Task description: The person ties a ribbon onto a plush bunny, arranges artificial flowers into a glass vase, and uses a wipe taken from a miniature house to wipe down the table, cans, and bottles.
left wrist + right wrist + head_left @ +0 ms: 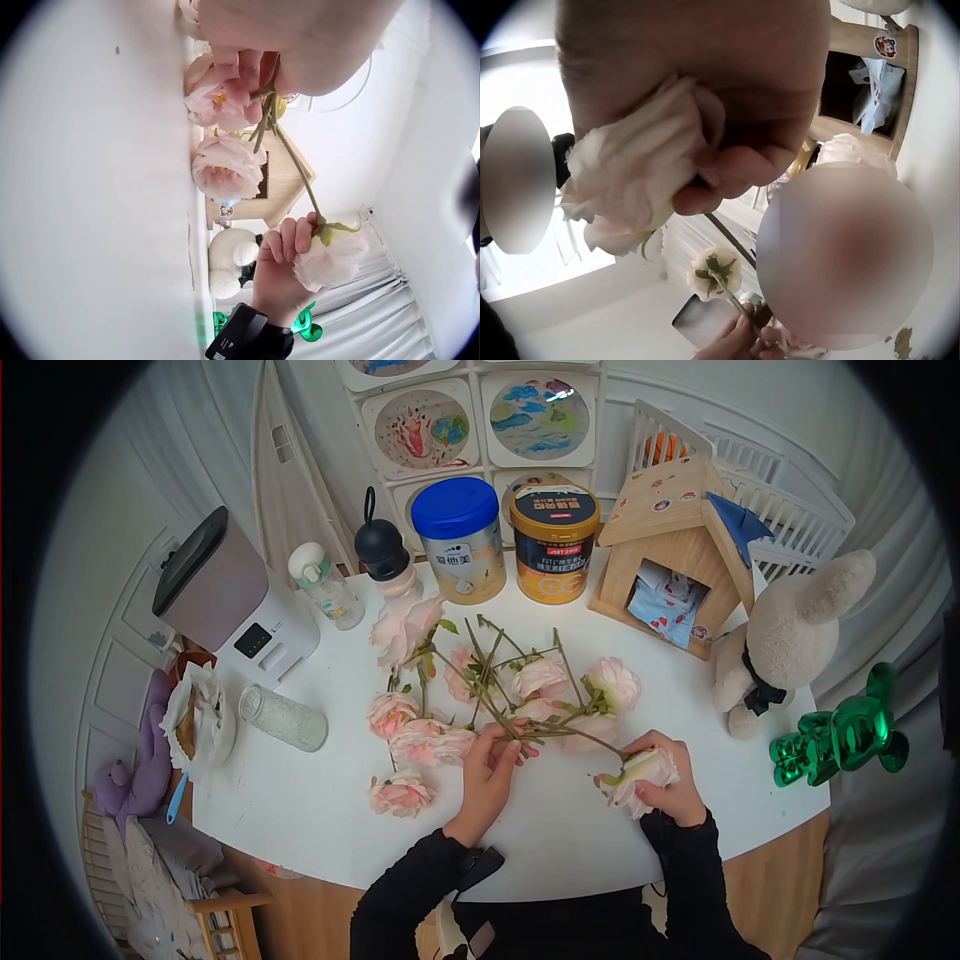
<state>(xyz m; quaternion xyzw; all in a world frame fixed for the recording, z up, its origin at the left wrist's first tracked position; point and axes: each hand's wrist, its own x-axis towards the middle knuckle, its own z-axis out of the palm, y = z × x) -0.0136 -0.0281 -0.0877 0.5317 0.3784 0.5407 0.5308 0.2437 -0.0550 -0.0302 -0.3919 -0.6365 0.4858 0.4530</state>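
Note:
Near the front middle of the white table, my left hand (487, 772) pinches a bunch of green flower stems (497, 712) where they cross. My right hand (677, 780), to the right, grips the head of a pale pink artificial-looking rose (638, 772). That rose's stem runs leftward to the left hand, as the left wrist view also shows. In the right wrist view, fingers curl around the rose's petals (645, 161). More pink roses (430, 743) spread over the table to the left, and others (612, 685) lie just beyond the hands.
Behind the flowers stand a blue-lidded can (458, 545), a gold can (553, 550) and a wooden house (650, 560). A glass vase (285, 718) lies at left near a pet feeder (235, 600) and bottles. A plush rabbit (790, 625) and green figure (840, 738) are at right.

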